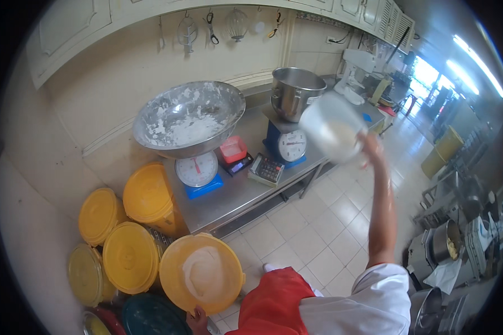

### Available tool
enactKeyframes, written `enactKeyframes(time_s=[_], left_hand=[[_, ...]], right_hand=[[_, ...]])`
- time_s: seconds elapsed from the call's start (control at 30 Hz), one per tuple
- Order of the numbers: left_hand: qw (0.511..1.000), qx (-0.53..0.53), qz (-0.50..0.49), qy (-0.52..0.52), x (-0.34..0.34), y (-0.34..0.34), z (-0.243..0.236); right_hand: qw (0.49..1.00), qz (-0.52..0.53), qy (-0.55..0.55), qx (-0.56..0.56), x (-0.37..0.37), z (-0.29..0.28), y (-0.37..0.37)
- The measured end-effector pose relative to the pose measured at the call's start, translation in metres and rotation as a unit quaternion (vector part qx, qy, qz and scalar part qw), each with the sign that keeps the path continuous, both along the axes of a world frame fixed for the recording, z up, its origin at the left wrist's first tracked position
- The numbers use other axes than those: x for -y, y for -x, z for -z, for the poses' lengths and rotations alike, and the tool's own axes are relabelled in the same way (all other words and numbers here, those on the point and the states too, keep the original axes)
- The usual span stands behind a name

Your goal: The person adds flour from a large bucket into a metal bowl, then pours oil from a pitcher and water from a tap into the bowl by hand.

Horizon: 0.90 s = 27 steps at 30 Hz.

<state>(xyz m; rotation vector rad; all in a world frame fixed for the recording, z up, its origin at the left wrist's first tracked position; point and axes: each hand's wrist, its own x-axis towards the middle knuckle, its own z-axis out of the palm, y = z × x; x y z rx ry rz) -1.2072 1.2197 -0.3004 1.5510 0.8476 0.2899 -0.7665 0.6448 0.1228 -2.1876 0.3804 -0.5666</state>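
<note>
My right hand is stretched out to the right, closed on the edge of a pale, round bowl. The bowl is smeared by motion, and a beige patch shows inside it. Low in the picture, my left hand grips the near rim of an uncovered yellow bucket that holds off-white powder. Up on the steel table, a wide metal basin dusted with white powder rests on a dial scale. A steel mixing bowl stands on a second dial scale, just beyond the pale bowl.
Several lidded yellow buckets crowd the left side, with a dark green lid below. A red container on a small digital scale and a calculator lie on the steel table. Pots line the right.
</note>
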Motion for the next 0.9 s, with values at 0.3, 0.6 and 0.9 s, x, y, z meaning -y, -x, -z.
enactKeyframes(time_s=[0.3, 0.6, 0.9], left_hand=[[0.881, 0.202, -0.247, 0.350, -0.011, -0.015, 0.025], [0.665, 0.217, -0.467, 0.541, 0.035, 0.060, 0.074], [0.660, 0.122, -0.520, 0.528, 0.073, 0.097, 0.121]], right_hand=[[0.963, 0.084, 0.253, 0.029, -0.005, -0.137, -0.197], [0.915, 0.082, 0.396, 0.001, -0.036, -0.130, -0.228], [0.887, 0.050, 0.460, 0.007, -0.049, -0.124, -0.238]])
